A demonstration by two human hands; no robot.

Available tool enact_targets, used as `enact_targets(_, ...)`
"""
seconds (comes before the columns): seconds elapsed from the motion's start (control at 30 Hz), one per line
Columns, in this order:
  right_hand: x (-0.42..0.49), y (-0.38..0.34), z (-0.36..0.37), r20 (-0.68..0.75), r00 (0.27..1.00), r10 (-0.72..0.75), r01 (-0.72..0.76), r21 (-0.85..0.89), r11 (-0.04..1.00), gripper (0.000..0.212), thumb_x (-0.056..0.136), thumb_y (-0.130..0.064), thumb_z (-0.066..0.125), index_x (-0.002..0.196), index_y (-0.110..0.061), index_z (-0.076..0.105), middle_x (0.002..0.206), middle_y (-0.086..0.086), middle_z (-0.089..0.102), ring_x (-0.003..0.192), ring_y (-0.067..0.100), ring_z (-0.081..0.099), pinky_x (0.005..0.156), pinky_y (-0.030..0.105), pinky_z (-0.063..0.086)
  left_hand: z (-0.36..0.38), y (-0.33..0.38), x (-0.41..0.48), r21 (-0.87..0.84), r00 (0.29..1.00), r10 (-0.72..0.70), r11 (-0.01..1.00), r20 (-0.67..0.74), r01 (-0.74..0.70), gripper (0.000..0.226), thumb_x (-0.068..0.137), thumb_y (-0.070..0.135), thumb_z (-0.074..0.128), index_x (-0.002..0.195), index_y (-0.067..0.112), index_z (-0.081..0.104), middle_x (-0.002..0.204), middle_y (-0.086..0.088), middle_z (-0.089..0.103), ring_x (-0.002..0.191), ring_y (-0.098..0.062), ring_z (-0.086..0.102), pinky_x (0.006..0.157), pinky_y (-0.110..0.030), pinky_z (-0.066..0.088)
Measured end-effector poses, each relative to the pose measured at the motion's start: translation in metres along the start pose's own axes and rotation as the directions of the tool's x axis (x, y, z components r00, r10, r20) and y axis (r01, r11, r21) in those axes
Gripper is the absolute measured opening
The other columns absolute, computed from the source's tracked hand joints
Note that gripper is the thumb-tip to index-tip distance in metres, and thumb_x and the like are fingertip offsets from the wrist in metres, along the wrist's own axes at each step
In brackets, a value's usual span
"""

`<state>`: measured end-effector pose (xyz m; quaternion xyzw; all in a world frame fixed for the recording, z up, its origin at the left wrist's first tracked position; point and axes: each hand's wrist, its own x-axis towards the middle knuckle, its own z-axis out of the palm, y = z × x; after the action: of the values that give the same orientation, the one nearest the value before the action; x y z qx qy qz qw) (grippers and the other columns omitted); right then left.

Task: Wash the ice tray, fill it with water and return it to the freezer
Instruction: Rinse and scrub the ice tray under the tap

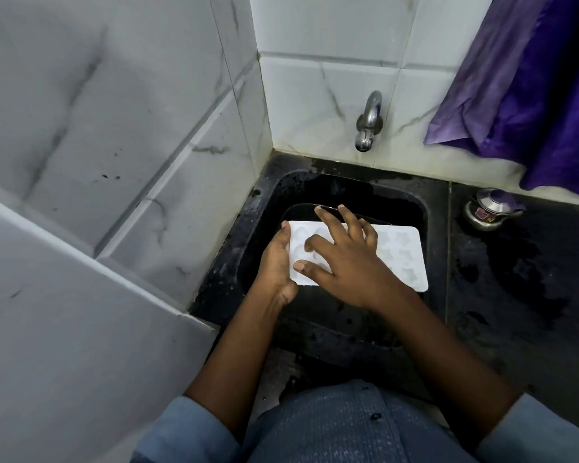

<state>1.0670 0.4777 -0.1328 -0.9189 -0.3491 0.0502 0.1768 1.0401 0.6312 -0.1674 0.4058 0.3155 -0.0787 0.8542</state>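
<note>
A white ice tray (pixel 400 259) with shaped moulds is held flat over the black sink (pixel 411 202). My left hand (pixel 276 262) grips the tray's left short edge, thumb on its top corner. My right hand (pixel 345 255) lies across the tray's left half with fingers spread and fingertips pressing into the moulds. The steel tap (pixel 368 123) juts from the tiled wall above the sink; no water runs from it. The right half of the tray shows star-shaped moulds.
Wet black counter (pixel 515 279) surrounds the sink. A small steel lidded pot (pixel 490 208) stands at the back right. A purple cloth (pixel 528 88) hangs at the upper right. White tiled walls close in the left and back.
</note>
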Motion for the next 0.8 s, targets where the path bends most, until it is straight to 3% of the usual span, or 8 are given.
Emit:
enact_targets(0.1, -0.001, -0.003, -0.001, 0.006, 1.000, -0.009, 0.009, -0.003, 1.000, 0.064, 0.092, -0.079, 0.019, 0.120, -0.041, 0.061, 0.174, -0.005, 0.007, 0.159, 0.024, -0.013, 0.123, 0.056, -0.004, 0.001, -0.002, -0.001, 0.008, 1.000, 0.004, 1.000, 0.001, -0.004, 0.072, 0.107, 0.065, 0.038, 0.141, 0.007, 0.064, 0.133, -0.023, 0.071, 0.124, -0.040, 0.068, 0.104, -0.054, 0.053)
enact_targets(0.27, -0.004, -0.010, -0.002, 0.057, 0.998, 0.008, -0.007, -0.029, 1.000, 0.076, 0.090, -0.081, 0.009, 0.127, -0.042, 0.062, 0.175, -0.006, 0.001, 0.159, 0.025, -0.016, 0.124, 0.057, -0.005, 0.002, -0.006, -0.001, -0.028, 1.000, -0.014, 1.000, 0.009, 0.014, 0.071, 0.105, 0.065, 0.043, 0.144, 0.009, 0.062, 0.137, -0.023, 0.068, 0.128, -0.041, 0.066, 0.114, -0.058, 0.047)
enact_targets(0.4, -0.006, -0.016, -0.003, 0.112, 0.993, 0.025, -0.023, -0.022, 1.000, 0.081, 0.088, -0.082, 0.006, 0.133, -0.041, 0.060, 0.175, -0.006, -0.001, 0.158, 0.025, -0.018, 0.124, 0.059, -0.006, 0.006, -0.004, -0.007, -0.042, 0.999, -0.011, 0.999, 0.035, 0.013, 0.069, 0.107, 0.062, 0.042, 0.140, 0.006, 0.063, 0.129, -0.022, 0.073, 0.113, -0.035, 0.074, 0.098, -0.048, 0.059)
enact_targets(0.57, -0.006, -0.017, -0.004, 0.115, 0.993, 0.030, -0.028, -0.018, 0.999, 0.080, 0.089, -0.082, 0.008, 0.134, -0.040, 0.060, 0.175, -0.005, -0.002, 0.158, 0.024, -0.019, 0.124, 0.059, -0.007, 0.008, -0.004, -0.009, -0.052, 0.999, -0.009, 0.999, 0.036, 0.011, 0.069, 0.107, 0.062, 0.042, 0.141, 0.006, 0.063, 0.130, -0.023, 0.072, 0.112, -0.034, 0.073, 0.090, -0.046, 0.062)
enact_targets(0.7, -0.005, -0.020, -0.003, 0.130, 0.991, 0.038, -0.035, -0.027, 0.999, 0.078, 0.090, -0.082, 0.010, 0.138, -0.041, 0.057, 0.175, -0.004, -0.003, 0.158, 0.025, -0.019, 0.124, 0.060, -0.007, 0.008, -0.003, -0.008, -0.065, 0.999, -0.010, 0.998, 0.045, 0.013, 0.067, 0.108, 0.060, 0.040, 0.137, 0.005, 0.065, 0.115, -0.021, 0.077, 0.098, -0.032, 0.079, 0.076, -0.042, 0.066)
enact_targets(0.8, -0.005, -0.022, -0.003, 0.119, 0.993, 0.022, -0.018, -0.038, 0.999, 0.081, 0.091, -0.082, 0.009, 0.137, -0.039, 0.059, 0.175, -0.003, -0.001, 0.159, 0.027, -0.017, 0.124, 0.060, -0.006, 0.002, -0.005, -0.003, -0.055, 1.000, -0.001, 0.998, 0.025, 0.002, 0.070, 0.107, 0.063, 0.042, 0.142, 0.006, 0.063, 0.128, -0.022, 0.073, 0.119, -0.037, 0.072, 0.094, -0.048, 0.062)
